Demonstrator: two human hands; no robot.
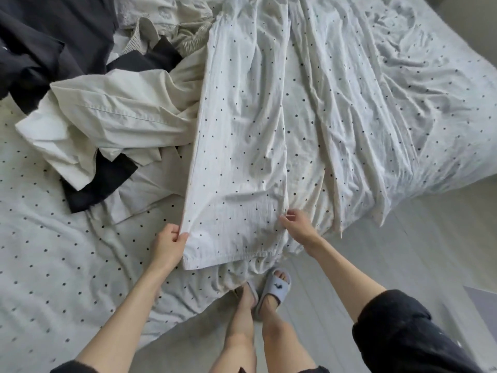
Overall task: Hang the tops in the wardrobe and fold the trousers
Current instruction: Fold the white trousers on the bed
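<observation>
White dotted cotton trousers (242, 146) lie lengthwise on the dotted bed sheet (53, 265), their near hem edges pinched by the left hand (168, 244) and right hand (295, 224). Beyond the left grip sits a heap of cream and black clothes (102, 117).

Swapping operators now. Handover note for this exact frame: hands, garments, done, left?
Left hand: pinches the near left edge of the dotted trousers.
Right hand: fingers pinch the near right edge of the same trousers.
Trousers: laid lengthwise on the bed, legs stacked, near hem at the bed's edge. Dots match the bedding, so mind the outline.
Pile to the left: cream, black and grey garments, unsorted.
Done: trousers flattened, it seems; no cross fold visible yet.
Left: fold these trousers, sort the pile, hang the tops. Wardrobe not in view.
</observation>
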